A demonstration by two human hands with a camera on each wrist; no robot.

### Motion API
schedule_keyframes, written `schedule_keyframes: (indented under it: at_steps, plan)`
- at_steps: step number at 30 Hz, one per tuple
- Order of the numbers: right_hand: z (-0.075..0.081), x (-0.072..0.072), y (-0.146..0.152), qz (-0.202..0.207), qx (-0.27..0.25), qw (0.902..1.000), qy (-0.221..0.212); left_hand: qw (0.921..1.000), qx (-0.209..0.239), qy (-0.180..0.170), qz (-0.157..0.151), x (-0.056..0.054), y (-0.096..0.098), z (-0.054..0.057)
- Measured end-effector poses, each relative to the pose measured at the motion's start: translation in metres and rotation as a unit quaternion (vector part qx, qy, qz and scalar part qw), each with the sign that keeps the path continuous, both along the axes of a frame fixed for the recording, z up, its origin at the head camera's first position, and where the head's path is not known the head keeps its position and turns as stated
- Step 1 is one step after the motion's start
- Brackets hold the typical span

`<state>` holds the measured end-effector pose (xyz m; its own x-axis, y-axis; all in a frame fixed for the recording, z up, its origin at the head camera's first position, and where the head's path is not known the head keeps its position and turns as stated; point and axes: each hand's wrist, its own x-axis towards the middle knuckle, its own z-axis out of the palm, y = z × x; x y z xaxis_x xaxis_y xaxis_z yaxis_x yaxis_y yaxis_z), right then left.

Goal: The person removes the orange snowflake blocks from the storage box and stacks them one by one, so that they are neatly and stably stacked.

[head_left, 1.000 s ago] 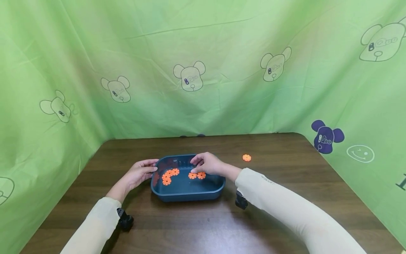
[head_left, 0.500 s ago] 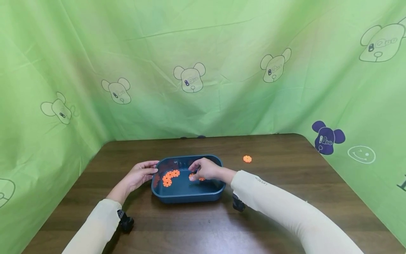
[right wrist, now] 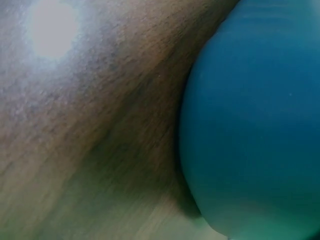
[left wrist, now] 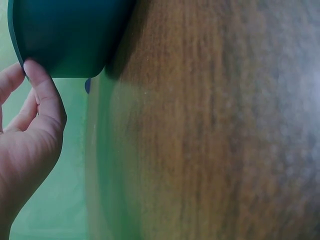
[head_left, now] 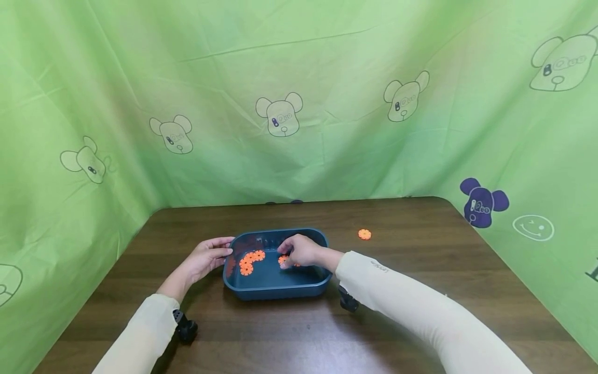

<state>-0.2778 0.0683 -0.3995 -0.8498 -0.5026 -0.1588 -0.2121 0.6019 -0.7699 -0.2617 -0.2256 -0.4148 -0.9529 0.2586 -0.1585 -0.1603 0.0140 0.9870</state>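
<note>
A dark blue basin (head_left: 280,290) with rounded corners stands on the table. In the head view my left hand (head_left: 204,258) grips its left rim. The left wrist view shows that hand (left wrist: 32,135) with its thumb on the outer wall of the basin (left wrist: 70,40). Several orange flower-shaped discs (head_left: 246,263) lie in a bent row inside, at the left. Over the right half, my right hand (head_left: 304,251) reaches down, thumb and index finger apart, the thumb at an orange disc (head_left: 282,259). Another disc beside it is mostly hidden by this hand. The right wrist view shows only the basin's outside (right wrist: 250,120).
One more orange disc (head_left: 364,234) lies on the brown wooden table (head_left: 402,223), behind and right of the basin. A green curtain (head_left: 327,161) with cartoon heads hangs around the table's back and sides.
My right hand has lowered into the basin toward the discs on its right side, covering part of them. My left hand keeps its hold on the rim.
</note>
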Motion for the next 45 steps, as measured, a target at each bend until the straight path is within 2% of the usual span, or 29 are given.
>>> schedule_keyframes:
  at_steps: [6,15,21,34,42,45]
  plan:
    - [0.0004,-0.0012,-0.0007,-0.002,0.023,0.9996,0.013,1.0,0.0,0.0,0.001,-0.0001,0.0008,0.0009]
    - [-0.0016,-0.0011,-0.0023,0.017,0.052,0.9972,0.051,1.0,0.001,-0.002,0.002,-0.0017,0.0006,0.0012]
    - [-0.0046,-0.0015,-0.002,0.026,0.057,0.9962,0.06,1.0,0.004,-0.005,0.006,-0.0022,0.0,-0.0011]
    - [-0.0051,-0.0022,-0.0023,0.035,0.06,0.9954,0.066,0.9999,0.005,-0.004,0.009,-0.0021,0.0005,-0.0019]
    - [-0.0064,-0.0025,-0.0026,0.036,0.058,0.9964,0.051,0.9999,0.013,0.004,-0.001,-0.0007,0.0,-0.0024]
    - [-0.0065,-0.0022,-0.0027,0.039,0.057,0.9963,0.051,0.9999,0.012,0.003,0.004,-0.0008,0.0001,-0.0028]
